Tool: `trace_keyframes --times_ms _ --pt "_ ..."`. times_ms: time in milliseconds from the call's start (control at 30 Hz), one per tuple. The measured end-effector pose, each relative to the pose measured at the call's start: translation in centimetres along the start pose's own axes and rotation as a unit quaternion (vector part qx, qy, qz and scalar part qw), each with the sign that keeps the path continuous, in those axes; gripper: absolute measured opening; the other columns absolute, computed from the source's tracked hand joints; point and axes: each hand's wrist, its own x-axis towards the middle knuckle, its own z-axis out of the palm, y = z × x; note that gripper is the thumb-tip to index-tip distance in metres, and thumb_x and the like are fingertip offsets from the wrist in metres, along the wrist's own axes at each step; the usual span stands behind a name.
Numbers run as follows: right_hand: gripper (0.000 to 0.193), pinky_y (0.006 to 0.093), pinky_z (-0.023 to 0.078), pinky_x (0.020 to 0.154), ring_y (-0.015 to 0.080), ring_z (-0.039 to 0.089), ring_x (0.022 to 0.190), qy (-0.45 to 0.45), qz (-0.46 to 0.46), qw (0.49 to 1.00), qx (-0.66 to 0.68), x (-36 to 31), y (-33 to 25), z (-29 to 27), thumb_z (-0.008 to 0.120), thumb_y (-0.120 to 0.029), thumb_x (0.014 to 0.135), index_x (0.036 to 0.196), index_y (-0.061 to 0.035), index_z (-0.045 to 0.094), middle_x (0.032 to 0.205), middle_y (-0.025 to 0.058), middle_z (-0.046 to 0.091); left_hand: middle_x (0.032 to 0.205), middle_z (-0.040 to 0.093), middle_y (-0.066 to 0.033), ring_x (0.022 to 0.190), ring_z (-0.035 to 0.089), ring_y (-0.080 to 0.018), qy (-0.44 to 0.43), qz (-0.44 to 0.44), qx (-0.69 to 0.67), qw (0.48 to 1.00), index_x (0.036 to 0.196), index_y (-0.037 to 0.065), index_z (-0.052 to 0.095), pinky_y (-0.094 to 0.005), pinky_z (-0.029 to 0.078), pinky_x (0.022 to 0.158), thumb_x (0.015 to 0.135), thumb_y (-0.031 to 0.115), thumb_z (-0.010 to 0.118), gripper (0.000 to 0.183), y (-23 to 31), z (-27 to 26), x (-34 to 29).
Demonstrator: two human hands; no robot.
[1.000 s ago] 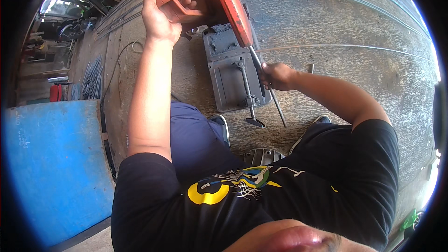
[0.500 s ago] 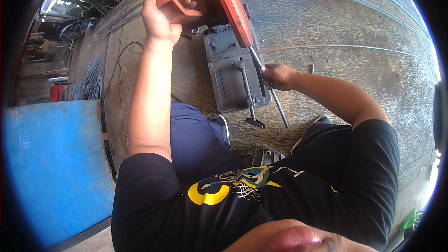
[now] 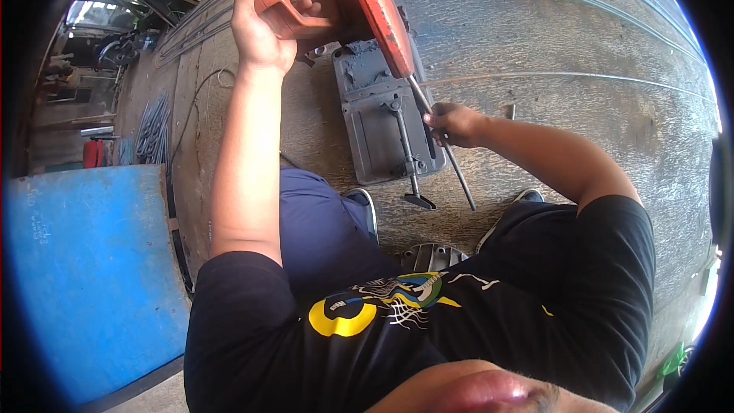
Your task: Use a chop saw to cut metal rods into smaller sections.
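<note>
My left hand (image 3: 260,34) is wrapped round the orange handle (image 3: 284,18) of a chop saw, its fingertips showing through the grip opening. The saw's long orange-red blade guard (image 3: 378,15) stands raised and tilted beside the handle. Below it lies the saw's grey base (image 3: 363,118), with a clamp screw (image 3: 405,138) running toward me. My right hand (image 3: 457,124) closes on a thin metal rod (image 3: 460,174) at the base's right side. The rod slants from under the guard's lower end down past the base. The guard hides the rod's far end and the cutting disc.
Long metal rods (image 3: 604,4) lie across the worn floor at the far right. A short metal piece (image 3: 512,112) is near my right wrist. A blue panel (image 3: 92,275) stands at the left, near bundled rods (image 3: 153,126) and a dark cable (image 3: 191,111).
The rod's near end has shifted slightly right, and my right hand has moved slightly left with it. My left hand and the saw look nearly still.
</note>
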Motion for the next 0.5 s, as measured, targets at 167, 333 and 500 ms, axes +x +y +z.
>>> trace_keyframes --times_ms 167,333,500 --pt "0.028 0.0342 0.043 0.055 0.0181 0.049 0.055 0.008 -0.005 1.000 -0.008 -0.37 -0.48 0.53 0.068 -0.022 0.087 0.089 -0.0044 0.046 0.066 0.0054 0.048 0.103 0.060 -0.0161 0.090 0.060 -0.0283 -0.007 -0.006 -0.001 1.000 0.121 -0.005 0.052 -0.0447 0.051 0.081 0.091 0.041 0.039 0.057 0.09 0.06 -0.04" --pt "0.027 0.0344 0.043 0.055 0.0186 0.049 0.055 0.012 -0.012 1.000 -0.001 -0.15 -0.56 0.53 0.067 -0.021 0.087 0.089 -0.0047 0.046 0.065 0.0054 0.048 0.104 0.060 -0.0163 0.092 0.059 -0.0284 -0.008 -0.008 -0.008 1.000 0.121 -0.006 0.051 -0.0453 0.051 0.082 0.091 0.041 0.039 0.057 0.10 0.14 -0.10" --pt "0.026 0.0339 0.043 0.054 0.0193 0.051 0.056 0.031 -0.004 0.999 0.025 0.03 -0.57 0.11 0.067 -0.021 0.087 0.090 -0.0060 0.047 0.065 0.0056 0.049 0.104 0.060 -0.0165 0.091 0.060 -0.0284 0.005 -0.003 0.004 1.000 0.120 -0.006 0.051 -0.0452 0.051 0.081 0.091 0.040 0.039 0.057 0.09 0.29 -0.10"
